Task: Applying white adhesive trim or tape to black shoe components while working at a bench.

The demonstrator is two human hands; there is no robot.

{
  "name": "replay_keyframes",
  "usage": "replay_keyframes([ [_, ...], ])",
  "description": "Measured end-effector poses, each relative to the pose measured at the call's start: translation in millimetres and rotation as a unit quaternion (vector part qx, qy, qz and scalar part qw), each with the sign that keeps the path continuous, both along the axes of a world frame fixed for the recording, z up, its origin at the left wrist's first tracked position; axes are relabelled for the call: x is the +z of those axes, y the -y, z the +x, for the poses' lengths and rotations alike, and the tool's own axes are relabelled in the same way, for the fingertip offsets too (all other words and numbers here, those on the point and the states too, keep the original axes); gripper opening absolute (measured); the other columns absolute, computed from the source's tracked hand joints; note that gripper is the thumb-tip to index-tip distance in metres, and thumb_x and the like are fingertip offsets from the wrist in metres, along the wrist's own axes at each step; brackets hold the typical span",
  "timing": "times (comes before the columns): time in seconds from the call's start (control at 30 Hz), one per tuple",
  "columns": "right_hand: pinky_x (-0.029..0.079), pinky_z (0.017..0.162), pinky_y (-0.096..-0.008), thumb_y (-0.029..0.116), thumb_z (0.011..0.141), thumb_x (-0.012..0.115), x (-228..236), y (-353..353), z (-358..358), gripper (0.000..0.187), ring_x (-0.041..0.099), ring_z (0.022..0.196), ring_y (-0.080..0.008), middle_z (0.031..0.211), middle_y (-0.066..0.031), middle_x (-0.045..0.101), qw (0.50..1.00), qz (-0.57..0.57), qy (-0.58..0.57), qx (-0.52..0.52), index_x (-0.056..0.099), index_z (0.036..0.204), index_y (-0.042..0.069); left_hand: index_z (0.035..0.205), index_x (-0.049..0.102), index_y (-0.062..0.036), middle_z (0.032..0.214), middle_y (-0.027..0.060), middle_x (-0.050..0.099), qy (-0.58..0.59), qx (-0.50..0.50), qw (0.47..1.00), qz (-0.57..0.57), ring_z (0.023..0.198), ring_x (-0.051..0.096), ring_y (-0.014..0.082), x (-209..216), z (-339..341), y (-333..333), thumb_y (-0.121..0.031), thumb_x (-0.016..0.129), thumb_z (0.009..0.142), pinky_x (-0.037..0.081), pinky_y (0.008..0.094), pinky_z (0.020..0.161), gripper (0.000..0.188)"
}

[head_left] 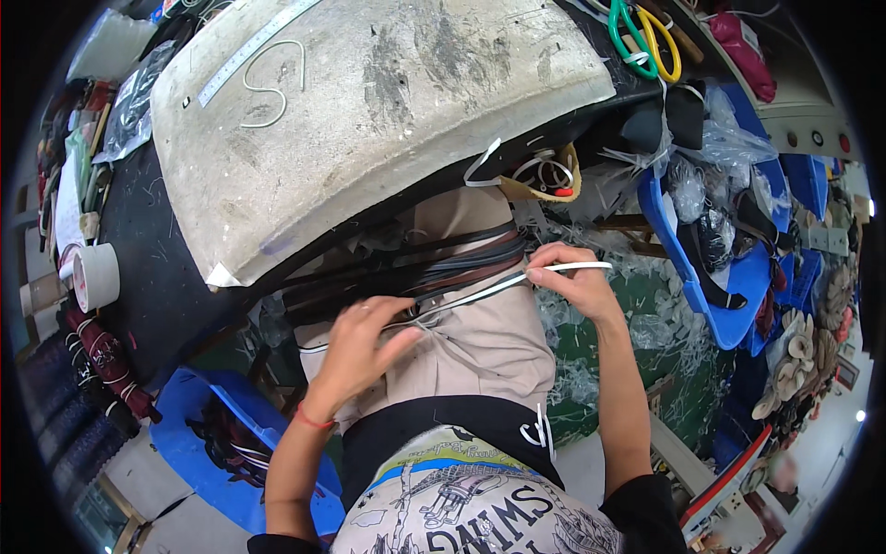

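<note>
Across my lap lies a bundle of long, narrow black and brown straps (480, 257), with a few thin white and grey strips among them. My right hand (581, 284) is at the right side of the bundle, thumb and fingers pinched on a white strip (583, 266) whose end sticks out to the right. My left hand (362, 343) rests at the left part of the bundle, fingers stretched over the straps and thumb apart. Thin strips (426, 317) cross near its fingertips; its palm side is hidden. A red cord circles my left wrist.
Ahead stands a worktable with a worn pale board (369, 120), a ruler (249, 55) and a curled white strip (277, 88). Scissors (643, 42) and a tape roll (96, 277) lie on the table. Blue bins (198, 443) flank me. Plastic scraps litter the green floor.
</note>
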State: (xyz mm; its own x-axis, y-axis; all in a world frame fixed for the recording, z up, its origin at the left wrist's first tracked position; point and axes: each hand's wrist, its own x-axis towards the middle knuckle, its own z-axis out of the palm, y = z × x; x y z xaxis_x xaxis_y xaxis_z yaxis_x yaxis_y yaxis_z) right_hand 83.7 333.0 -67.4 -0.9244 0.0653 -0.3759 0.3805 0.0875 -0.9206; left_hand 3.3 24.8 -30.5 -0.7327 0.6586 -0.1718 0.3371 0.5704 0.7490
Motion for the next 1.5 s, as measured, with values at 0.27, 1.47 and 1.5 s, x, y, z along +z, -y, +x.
replay_keyframes([
  [0.27, 0.042, 0.067, -0.0229, 0.013, 0.083, 0.068, 3, 14, 16, 0.013, 0.053, 0.073, -0.0078, 0.078, 0.0001, 0.061, 0.997, -0.014, 0.041, -0.07, 0.062, 0.085, 0.001, 0.091, 0.068, 0.0004, 0.083, 0.015, 0.066, 0.122, 0.008, 0.991, 0.062, 0.077, 0.064, 0.0295, -6, 4, -9, -0.015, 0.065, 0.084, 0.05, 0.034, 0.069, 0.017],
  [1.47, 0.044, 0.072, -0.0273, 0.021, 0.098, 0.048, 130, -139, 38, 0.022, 0.052, 0.077, -0.0144, 0.085, -0.0086, 0.056, 0.752, 0.633, -0.127, -0.131, 0.055, 0.097, 0.0, 0.088, 0.07, 0.0005, 0.069, 0.0045, 0.066, 0.334, 0.152, 0.927, 0.08, 0.057, 0.058, 0.0071, 59, -32, 230, -0.014, 0.068, 0.084, 0.045, 0.0201, 0.052, 0.015],
  [1.5, 0.044, 0.071, -0.0288, 0.024, 0.099, 0.046, 138, -162, 52, 0.025, 0.051, 0.076, -0.0139, 0.084, -0.0078, 0.056, 0.726, 0.661, -0.092, -0.167, 0.055, 0.098, 0.001, 0.088, 0.07, 0.0007, 0.07, 0.0043, 0.066, 0.336, 0.165, 0.925, 0.071, 0.057, 0.057, 0.0069, 61, -31, 242, -0.014, 0.068, 0.084, 0.045, 0.0198, 0.051, 0.015],
])
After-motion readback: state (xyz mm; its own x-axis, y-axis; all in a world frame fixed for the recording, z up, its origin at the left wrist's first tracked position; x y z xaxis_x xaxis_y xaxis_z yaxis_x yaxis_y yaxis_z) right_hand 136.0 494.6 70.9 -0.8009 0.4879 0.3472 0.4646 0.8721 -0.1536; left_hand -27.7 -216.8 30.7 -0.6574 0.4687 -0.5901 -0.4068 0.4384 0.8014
